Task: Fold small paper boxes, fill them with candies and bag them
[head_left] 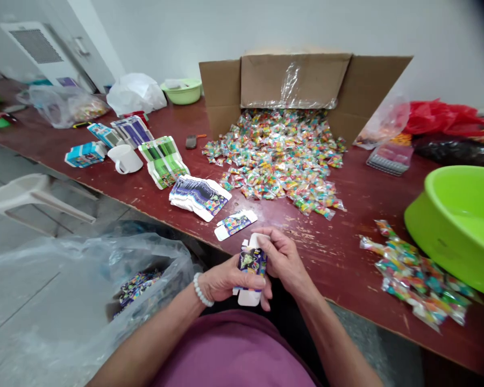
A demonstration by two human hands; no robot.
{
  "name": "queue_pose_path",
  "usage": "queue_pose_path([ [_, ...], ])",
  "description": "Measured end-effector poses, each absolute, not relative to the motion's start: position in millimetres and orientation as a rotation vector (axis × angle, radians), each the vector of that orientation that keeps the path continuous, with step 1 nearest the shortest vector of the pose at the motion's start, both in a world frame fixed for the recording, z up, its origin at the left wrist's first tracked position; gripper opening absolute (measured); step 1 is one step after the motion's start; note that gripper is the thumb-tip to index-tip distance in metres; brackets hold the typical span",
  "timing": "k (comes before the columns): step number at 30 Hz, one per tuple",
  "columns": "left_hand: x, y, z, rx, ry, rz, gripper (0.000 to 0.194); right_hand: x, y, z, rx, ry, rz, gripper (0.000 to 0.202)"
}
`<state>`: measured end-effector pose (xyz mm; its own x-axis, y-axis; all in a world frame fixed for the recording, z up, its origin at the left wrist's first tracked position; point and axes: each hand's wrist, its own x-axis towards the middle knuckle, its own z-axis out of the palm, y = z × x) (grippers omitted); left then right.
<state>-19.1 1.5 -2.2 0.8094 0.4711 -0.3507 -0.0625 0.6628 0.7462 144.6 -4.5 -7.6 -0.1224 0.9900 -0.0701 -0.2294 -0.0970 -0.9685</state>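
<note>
Between my hands is a small printed candy box [250, 260], dark purple with white end flaps standing out at top and bottom. My left hand [226, 278], with a beaded bracelet at the wrist, grips its lower left side, the thumb lying across the front. My right hand [282, 260] pinches the top flap, and some of its fingers are behind the box. Just beyond, on the table, lies a flat box blank [237, 223] of the same print. A fanned stack of purple blanks [199, 196] rests farther left.
Wrapped candies [282, 156] spill from a cardboard box [294, 80] on the red table [347, 252]. More candies [421, 274] lie by a green basin [460, 226] at right. Green blanks [163, 161] and a white mug [125, 159] stand left. Below is a plastic bag [84, 301] holding printed boxes.
</note>
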Motion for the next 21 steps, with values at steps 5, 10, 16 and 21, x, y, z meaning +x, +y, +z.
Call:
queue_pose_path([
  [5,-19.7,-0.1,-6.5,0.883,0.579,0.416,0.053,145.5,-11.7,-0.2,-1.003,-1.041,1.49,0.044],
  [10,-19.8,-0.9,0.3,0.961,0.572,0.488,0.07,148.1,-22.7,2.7,-1.201,-1.291,0.727,0.029],
  [16,-24.7,-4.5,3.4,1.211,0.774,0.521,0.069,149.5,-31.2,16.6,-1.233,-1.824,0.418,0.022],
  [21,-23.4,-1.8,8.2,1.288,0.77,0.393,0.067,157.9,-27.4,19.2,-1.207,-1.9,0.649,0.018],
])
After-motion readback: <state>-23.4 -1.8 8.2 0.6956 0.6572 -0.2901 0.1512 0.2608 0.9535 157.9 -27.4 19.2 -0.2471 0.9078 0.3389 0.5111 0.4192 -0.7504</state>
